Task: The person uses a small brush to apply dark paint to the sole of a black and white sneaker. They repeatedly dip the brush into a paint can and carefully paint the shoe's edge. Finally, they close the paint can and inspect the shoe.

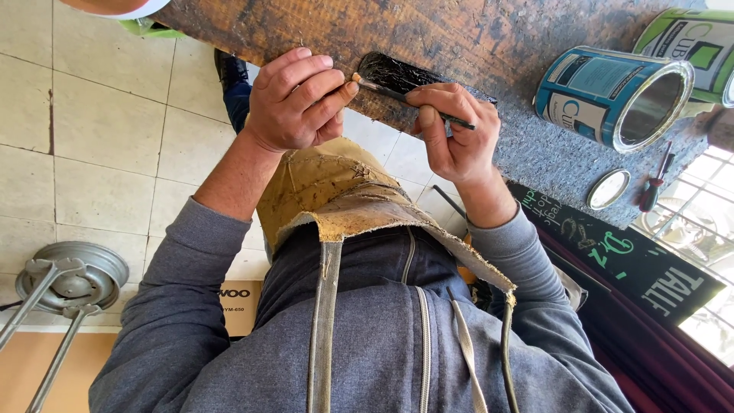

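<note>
Black glossy sole piece (pixel 397 76) is looking mostly coated — right hand (pixel 455 138) is pinching a thin brush (pixel 413 99), left hand (pixel 298 99) is pinching its bristle end.

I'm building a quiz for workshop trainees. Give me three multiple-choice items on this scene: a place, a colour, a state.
1. The round lid lies: A on the floor; B beside the red screwdriver; C on the can.
2. The piece under the brush is: A black; B white; C yellow.
3. The blue can is: A sealed; B crushed; C open.
Answers: B, the lid rests by the screwdriver on the grey mat; A, the brushed piece is glossy black; C, the can's mouth shows bare.
</note>
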